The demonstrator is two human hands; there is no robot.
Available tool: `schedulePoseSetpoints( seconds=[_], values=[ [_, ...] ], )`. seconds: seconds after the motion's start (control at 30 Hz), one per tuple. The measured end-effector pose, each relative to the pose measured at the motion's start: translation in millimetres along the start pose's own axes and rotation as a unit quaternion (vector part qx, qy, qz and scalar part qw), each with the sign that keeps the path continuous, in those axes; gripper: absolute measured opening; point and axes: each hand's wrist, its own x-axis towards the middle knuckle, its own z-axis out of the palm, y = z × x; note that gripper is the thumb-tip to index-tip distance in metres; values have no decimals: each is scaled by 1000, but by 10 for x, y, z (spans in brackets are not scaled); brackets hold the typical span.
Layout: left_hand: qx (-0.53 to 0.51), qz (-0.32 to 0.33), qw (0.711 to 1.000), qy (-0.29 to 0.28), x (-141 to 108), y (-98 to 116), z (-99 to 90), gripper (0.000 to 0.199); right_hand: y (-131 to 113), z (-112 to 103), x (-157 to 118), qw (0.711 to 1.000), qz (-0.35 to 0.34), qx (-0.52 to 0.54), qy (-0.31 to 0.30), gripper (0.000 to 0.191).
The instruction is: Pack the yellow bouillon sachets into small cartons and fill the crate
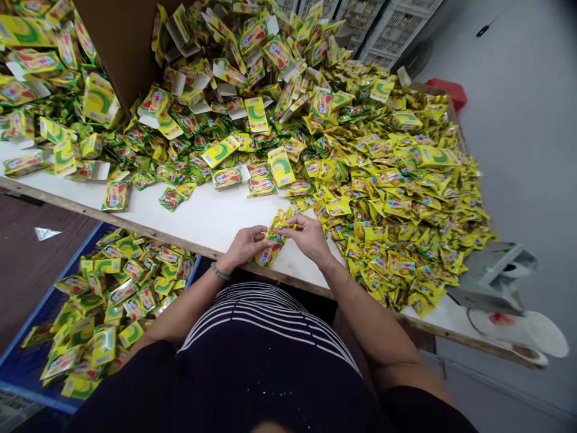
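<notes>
My left hand (246, 246), with a bracelet at the wrist, is closed in a pinch at the table's front edge. Across from it, my right hand (311, 239) pinches as well, thumb and fingers pressed together. Between them is a yellow sachet (280, 218), gripped from both sides. Under the fingertips a green and yellow packet (267, 255) with red print lies near the table edge; whether it is joined to the sachet I cannot tell. Close behind the hands lie small printed boxes, one of them a yellow box (281, 166) with a green curve.
A large heap of yellow sachets (387, 204) covers the right of the white table (202, 219). Open boxes (225, 72) pile up behind, beside a cardboard panel (117, 48). A blue crate (42, 300) of filled boxes stands below left. A grey metal device (493, 276) sits far right.
</notes>
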Motion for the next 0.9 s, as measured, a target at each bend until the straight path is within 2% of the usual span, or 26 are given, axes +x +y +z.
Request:
schedulePoseSetpoints(
  seconds=[0.2,0.4,0.53,0.6,0.77,0.9],
  values=[
    [16,3,1000,-17,17,15,-63,51,-11,-34,7,992,-88,-87,-9,27],
    [-3,-6,1000,-23,14,4,-35,53,-71,-140,88,981,-67,-134,-122,18],
    [-13,-7,1000,-6,15,-17,-19,53,-133,-148,73,953,-116,-234,-154,15],
    [-14,-6,1000,5,16,-31,-31,52,-164,-138,35,947,-142,-248,-145,15],
    [-1,-10,1000,7,-25,-43,-76,53,-182,-86,-59,951,-191,-237,-47,13],
    [2,4,1000,-3,-91,8,-84,51,-124,-36,-74,953,-170,-241,-73,12]
  ],
)
